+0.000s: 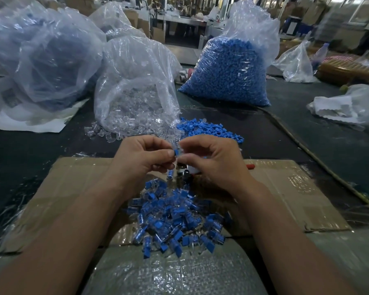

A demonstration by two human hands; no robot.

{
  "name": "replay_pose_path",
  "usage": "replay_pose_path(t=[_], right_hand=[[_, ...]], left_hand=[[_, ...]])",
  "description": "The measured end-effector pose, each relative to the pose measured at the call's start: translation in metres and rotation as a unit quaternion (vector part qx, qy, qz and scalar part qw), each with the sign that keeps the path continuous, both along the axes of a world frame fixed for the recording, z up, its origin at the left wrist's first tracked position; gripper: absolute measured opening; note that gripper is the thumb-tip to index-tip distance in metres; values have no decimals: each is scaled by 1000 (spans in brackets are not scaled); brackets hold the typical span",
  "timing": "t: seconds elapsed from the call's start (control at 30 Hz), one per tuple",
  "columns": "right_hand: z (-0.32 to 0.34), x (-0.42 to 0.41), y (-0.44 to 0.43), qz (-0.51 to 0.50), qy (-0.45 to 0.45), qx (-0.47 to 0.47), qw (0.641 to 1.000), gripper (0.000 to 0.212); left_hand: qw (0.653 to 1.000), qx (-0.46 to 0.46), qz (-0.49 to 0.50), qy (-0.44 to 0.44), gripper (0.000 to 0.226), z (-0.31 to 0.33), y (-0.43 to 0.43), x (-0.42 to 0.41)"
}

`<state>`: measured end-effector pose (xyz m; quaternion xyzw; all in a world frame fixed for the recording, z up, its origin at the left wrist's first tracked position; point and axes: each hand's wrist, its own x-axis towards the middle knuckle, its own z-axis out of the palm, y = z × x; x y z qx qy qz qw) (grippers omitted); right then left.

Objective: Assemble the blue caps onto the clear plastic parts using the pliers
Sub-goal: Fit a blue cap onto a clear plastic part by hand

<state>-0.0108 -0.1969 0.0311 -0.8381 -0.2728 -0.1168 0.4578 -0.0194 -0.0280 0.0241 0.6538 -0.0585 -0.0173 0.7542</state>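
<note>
My left hand (142, 156) and my right hand (213, 158) meet above the cardboard sheet (285, 188). Between their fingertips sits a small blue cap (176, 152); my left thumb and fingers pinch it, and my right fingers pinch a clear plastic part (180, 155) against it. The pliers (184, 172) lie on the cardboard under my right hand, mostly hidden, with a red handle tip (250, 166) showing to the right. A heap of assembled blue-and-clear pieces (175, 218) lies below my hands. Loose blue caps (209, 128) and loose clear parts (107, 133) lie beyond.
An open bag of clear parts (134, 88) stands behind my hands, a bag of blue caps (230, 69) to its right, and a large bag (41, 56) at the left. More bags (349, 107) lie at the right. A woven sack (175, 273) covers my lap.
</note>
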Motion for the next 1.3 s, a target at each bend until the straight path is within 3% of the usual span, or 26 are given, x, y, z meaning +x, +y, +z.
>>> replay_pose_path(t=[0.13,0.3,0.4,0.6,0.77,0.93,1.1,1.3], right_hand=[[10,9,-39,-97,115,-109,983,39],[10,11,-63,-64,298,-314,899,74],[7,12,-57,-77,270,-361,889,80],[12,10,-51,-92,227,-347,905,47],[12,10,-42,-118,181,-383,898,27],[5,12,-39,-154,121,-415,889,21],[1,13,-40,-176,122,-381,899,16],[0,12,-31,-162,81,-254,950,16]], left_hand=[[999,15,40,-5,13,-3,5,4],[998,32,48,-13,15,-2,5,4],[998,40,47,-17,14,-1,6,3],[998,40,53,-3,13,-2,7,2],[997,33,62,11,12,-3,6,3],[997,27,64,15,11,-4,6,3],[997,33,74,6,14,-3,5,4],[993,65,87,-44,16,-3,2,2]])
